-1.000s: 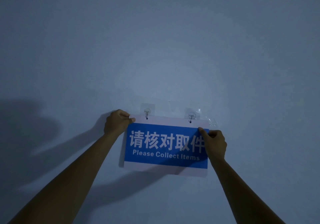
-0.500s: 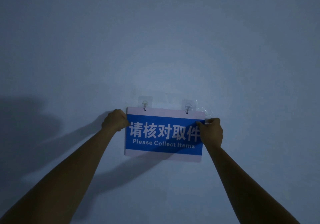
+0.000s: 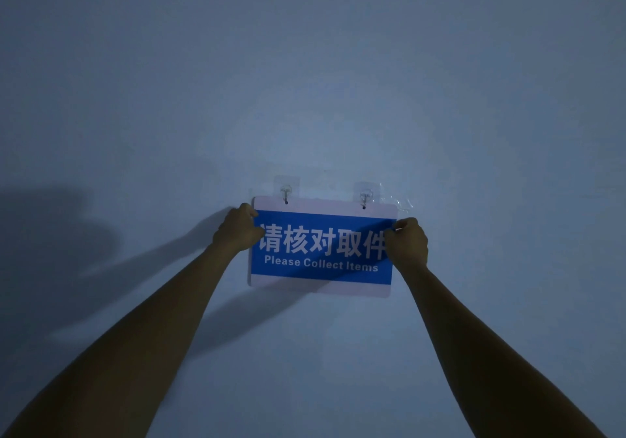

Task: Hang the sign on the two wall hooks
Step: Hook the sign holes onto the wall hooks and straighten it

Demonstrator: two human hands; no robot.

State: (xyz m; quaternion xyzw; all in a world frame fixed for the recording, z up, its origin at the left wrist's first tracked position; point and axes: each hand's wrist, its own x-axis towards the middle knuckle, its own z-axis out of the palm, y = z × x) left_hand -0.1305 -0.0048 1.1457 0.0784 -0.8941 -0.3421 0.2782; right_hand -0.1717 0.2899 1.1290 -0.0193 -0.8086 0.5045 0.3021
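**Sign raised onto both hooks**

Your left hand [image 3: 237, 230] and right hand [image 3: 408, 242] each pinch a side edge of the blue sign [image 3: 321, 251], which has risen up the wall [image 3: 305, 81] since a second ago. Its holes now meet the left hook [image 3: 286, 193] and right hook [image 3: 364, 198]; dim light hides whether they're truly seated.
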